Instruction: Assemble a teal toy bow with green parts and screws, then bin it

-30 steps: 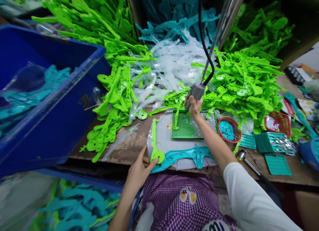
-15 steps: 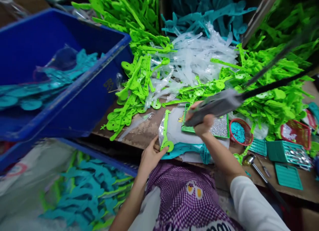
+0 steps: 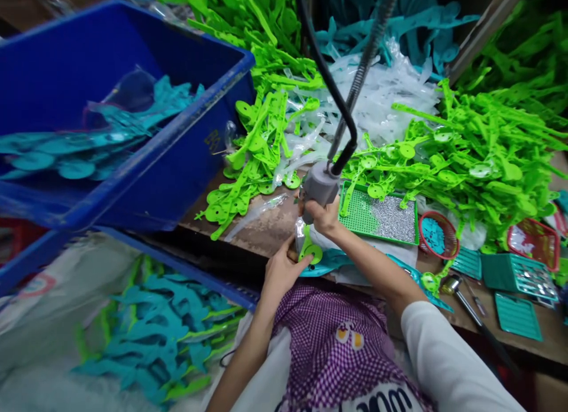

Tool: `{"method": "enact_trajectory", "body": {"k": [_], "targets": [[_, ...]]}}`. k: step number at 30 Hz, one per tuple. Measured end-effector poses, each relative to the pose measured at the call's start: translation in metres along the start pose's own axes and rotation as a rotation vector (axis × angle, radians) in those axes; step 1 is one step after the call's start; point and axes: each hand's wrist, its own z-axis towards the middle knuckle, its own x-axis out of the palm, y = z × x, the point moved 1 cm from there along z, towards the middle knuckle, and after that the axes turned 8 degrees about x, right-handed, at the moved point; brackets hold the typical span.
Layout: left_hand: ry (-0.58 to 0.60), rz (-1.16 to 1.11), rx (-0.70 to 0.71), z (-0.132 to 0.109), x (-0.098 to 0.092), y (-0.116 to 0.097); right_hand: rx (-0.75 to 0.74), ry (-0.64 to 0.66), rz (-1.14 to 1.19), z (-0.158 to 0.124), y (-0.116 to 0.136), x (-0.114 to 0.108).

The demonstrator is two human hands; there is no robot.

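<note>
My right hand [image 3: 325, 215] is wrapped round a grey hanging power screwdriver [image 3: 320, 184] with a black cable and a metal hose rising from it. Its tip points down at a bright green plastic part [image 3: 309, 250] lying at the table's near edge. My left hand [image 3: 283, 273] rests with fingers pressed on that green part, which lies over a teal plastic part [image 3: 331, 260]. A green tray of small silver screws [image 3: 378, 215] sits just right of the tool.
Heaps of green parts [image 3: 461, 157], clear parts [image 3: 377, 104] and teal parts [image 3: 399, 27] cover the back of the table. A blue crate [image 3: 186, 128] of teal parts stands on the left. Small red and teal baskets [image 3: 519, 270] lie on the right. More teal parts [image 3: 160, 329] fill a bin below.
My right hand has swung the screwdriver from the screw tray leftward and upright over the green part. My left hand stays on that part. The view has shifted left.
</note>
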Motion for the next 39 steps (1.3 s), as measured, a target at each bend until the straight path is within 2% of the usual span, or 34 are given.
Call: {"method": "enact_trajectory", "body": {"k": [8,14,20,22,24,26,32,39], "targets": [[0.013,-0.059,0.036,0.004,0.003,0.018,-0.001,-0.058,0.103,0.005,0.010,-0.008],[0.009,-0.086,0.053,0.007,0.004,0.021,-0.003,-0.115,0.046,0.002,0.023,-0.025],[0.076,0.125,0.038,0.000,-0.008,0.006,0.034,-0.145,-0.050,-0.007,0.032,-0.047],[0.032,0.226,0.081,0.000,-0.015,0.000,0.040,-0.154,-0.053,-0.009,0.034,-0.052],[-0.068,0.284,0.154,0.008,-0.021,-0.005,0.033,-0.160,-0.050,-0.010,0.035,-0.054],[-0.125,0.249,0.187,0.023,-0.021,-0.006,0.025,-0.164,-0.048,-0.010,0.036,-0.056],[-0.034,0.019,0.095,0.068,-0.001,0.001,0.010,-0.163,-0.055,-0.008,0.028,-0.057],[-0.013,-0.143,-0.003,0.073,-0.005,0.000,0.013,-0.129,-0.096,-0.005,0.030,-0.056]]}}
